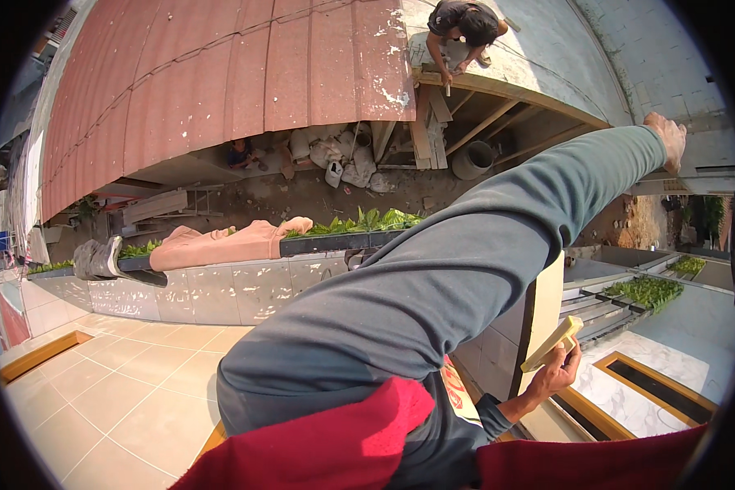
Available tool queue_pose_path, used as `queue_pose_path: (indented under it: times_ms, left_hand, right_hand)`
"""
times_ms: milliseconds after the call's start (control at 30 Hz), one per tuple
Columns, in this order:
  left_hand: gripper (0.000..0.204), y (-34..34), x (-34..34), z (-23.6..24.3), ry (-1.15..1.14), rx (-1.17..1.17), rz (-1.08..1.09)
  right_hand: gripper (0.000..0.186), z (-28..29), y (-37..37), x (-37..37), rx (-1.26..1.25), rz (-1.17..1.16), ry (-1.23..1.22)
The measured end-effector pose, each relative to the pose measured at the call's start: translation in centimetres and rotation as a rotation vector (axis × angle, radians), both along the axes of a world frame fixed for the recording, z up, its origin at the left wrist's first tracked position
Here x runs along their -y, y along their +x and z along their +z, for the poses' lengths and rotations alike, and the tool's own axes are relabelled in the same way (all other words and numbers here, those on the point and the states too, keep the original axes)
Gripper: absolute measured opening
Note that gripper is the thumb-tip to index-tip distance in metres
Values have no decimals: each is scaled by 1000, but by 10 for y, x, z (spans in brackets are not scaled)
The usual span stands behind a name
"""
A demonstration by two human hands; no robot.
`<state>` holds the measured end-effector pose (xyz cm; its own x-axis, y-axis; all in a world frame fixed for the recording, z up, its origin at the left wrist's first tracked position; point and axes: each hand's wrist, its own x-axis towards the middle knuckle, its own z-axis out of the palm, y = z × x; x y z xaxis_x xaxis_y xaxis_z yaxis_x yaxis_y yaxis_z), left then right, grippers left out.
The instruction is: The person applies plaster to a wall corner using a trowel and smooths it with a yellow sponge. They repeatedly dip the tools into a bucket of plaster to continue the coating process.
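A red ribbed roof [220,73] fills the upper left of the frame, its far edges cut off. A grey-green sleeve [400,294] crosses from bottom centre to upper right, hiding part of the tiled wall [212,296] behind it. Pale floor tiles [139,392] spread over the lower left; red fabric [327,441] is cut off by the bottom edge. At top centre a crouching person [465,28] bends over a wooden edge; a second figure under the roof is barely discernible in shadow. Pinkish cloth [220,247] covers part of the leafy planter. At far upper right, the left hand [668,145] has bent fingers, but whether it grips anything I cannot tell. At lower right, the right hand [554,377] closes round a small pale-yellow block [550,344], fingers partly concealing it; whether the block's lower end touches the panel beside it is unclear.
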<state>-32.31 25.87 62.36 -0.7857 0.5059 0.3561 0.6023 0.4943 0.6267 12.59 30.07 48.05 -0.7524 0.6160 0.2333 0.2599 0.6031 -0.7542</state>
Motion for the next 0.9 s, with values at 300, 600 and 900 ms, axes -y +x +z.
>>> queue_pose_path:
  times_ms: [300, 600, 900]
  left_hand:
    - [62, 47, 83, -106, -13, 19, -122]
    - [42, 127, 159, -338, -326, 501, -183]
    - [44, 185, 170, -371, -256, 608, -208]
  right_hand:
    - [31, -1, -7, 17, 40, -22, -30]
    - [32, -17, -20, 24, 119, 34, 20]
    - [29, -12, -20, 34, 130, 52, 53]
